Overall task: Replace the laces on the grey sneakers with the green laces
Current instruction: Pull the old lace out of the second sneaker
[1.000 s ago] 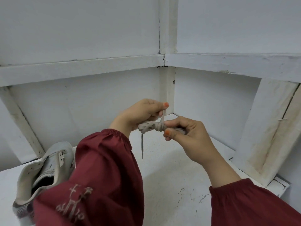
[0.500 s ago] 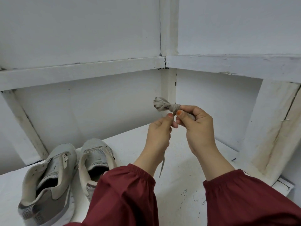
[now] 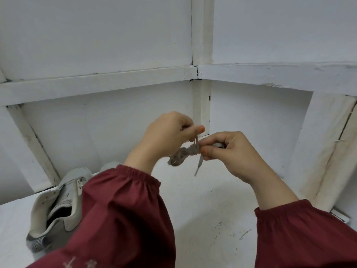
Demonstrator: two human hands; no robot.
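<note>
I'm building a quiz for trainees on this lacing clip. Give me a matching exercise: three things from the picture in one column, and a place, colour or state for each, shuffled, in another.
Things:
1. grey lace bundle
2. grey sneaker
3. left sleeve

Place, colour or state:
a. dark red
b. pinched between the left hand and the right hand
c. standing on the white surface at lower left

Pairs: 1-b; 2-c; 3-a
</note>
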